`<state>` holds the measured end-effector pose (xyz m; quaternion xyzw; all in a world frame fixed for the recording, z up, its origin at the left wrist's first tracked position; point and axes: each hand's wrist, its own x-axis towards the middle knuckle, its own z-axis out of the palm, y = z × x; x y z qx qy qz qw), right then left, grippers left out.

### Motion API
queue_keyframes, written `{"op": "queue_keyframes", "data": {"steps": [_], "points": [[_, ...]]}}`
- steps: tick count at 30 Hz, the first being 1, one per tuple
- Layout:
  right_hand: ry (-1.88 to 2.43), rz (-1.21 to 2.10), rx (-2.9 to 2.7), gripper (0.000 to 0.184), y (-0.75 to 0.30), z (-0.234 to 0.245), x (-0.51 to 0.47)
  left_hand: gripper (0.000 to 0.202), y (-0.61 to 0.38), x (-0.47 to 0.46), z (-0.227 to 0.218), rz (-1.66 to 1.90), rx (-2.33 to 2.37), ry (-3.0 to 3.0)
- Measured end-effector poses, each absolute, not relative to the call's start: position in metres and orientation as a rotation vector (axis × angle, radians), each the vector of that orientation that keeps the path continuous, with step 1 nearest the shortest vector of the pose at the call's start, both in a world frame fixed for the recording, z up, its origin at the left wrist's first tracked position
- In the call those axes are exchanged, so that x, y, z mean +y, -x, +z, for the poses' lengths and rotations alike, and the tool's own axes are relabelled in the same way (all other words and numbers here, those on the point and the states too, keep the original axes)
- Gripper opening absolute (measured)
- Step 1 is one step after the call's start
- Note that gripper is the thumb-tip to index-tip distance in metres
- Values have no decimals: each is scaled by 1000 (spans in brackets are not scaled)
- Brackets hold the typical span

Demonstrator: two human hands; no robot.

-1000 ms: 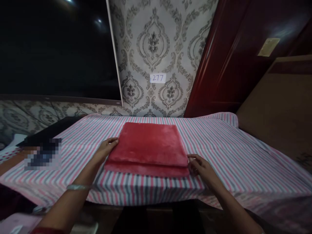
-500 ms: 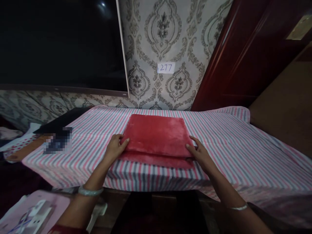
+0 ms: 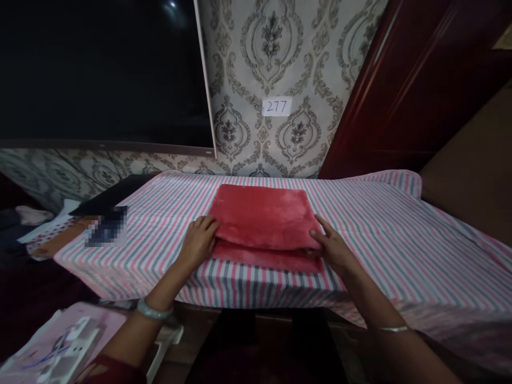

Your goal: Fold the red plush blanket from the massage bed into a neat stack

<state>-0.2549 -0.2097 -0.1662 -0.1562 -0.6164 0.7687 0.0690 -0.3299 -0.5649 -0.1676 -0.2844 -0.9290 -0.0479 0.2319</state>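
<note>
A red plush cloth, folded into a flat rectangle, lies on the striped tablecloth. Its upper layer stops short of the lower one, so a strip of the bottom layer shows along the near side. At the left edge, my left hand has its fingers curled over the cloth near the front corner. My right hand pinches the right front corner of the upper layer, thumb on top and some fingers tucked underneath. Those tucked fingers are partly hidden by the fabric.
Behind the table are a patterned wall with a paper label, a large dark screen and a dark red wooden panel. A blurred-out dark item lies at left. Below left is a white power strip.
My left hand has curled its fingers over the cloth's left edge, where its thumb lay on top before. The right hand keeps its hold at the right corner. The view has shifted slightly.
</note>
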Motion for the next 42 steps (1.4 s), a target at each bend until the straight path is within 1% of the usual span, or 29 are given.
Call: {"op": "queue_keyframes", "data": {"steps": [3, 6, 11, 13, 16, 19, 23, 27, 30, 33, 37, 40, 42], "points": [[375, 2240, -1747, 96, 251, -155, -208, 40, 334, -567, -157, -92, -2475, 795], [297, 2155, -1795, 90, 239, -160, -207, 40, 328, -575, -161, -73, -2412, 802], [543, 2211, -1940, 92, 225, -199, -210, 42, 317, -590, -192, -123, -2434, 925], [552, 2211, -1935, 92, 225, -209, -210, 44, 318, -593, -201, -160, -2434, 906], [539, 2212, -1948, 95, 228, -207, -207, 45, 322, -595, -205, -181, -2419, 887], [539, 2209, -1960, 95, 234, -195, -203, 47, 323, -594, -203, -134, -2403, 848], [593, 2144, -1995, 84, 249, -180, -197, 50, 316, -590, -193, -114, -2337, 918], [642, 2070, -2070, 74, 280, -169, -193, 44, 316, -576, -172, -322, -2328, 1141], [723, 1980, -2153, 67, 312, -159, -192, 42, 338, -554, -149, -472, -2406, 1116], [769, 1899, -2170, 68, 346, -149, -190, 47, 379, -518, -123, -478, -2586, 1004], [815, 1731, -2212, 72, 389, -141, -184, 49, 440, -469, -99, -302, -2899, 905], [892, 1538, -2296, 77, 415, -141, -183, 53, 469, -445, -100, -231, -2982, 785], [920, 1405, -2359, 76, 426, -146, -187, 56, 476, -437, -112, -214, -2981, 705]]}}
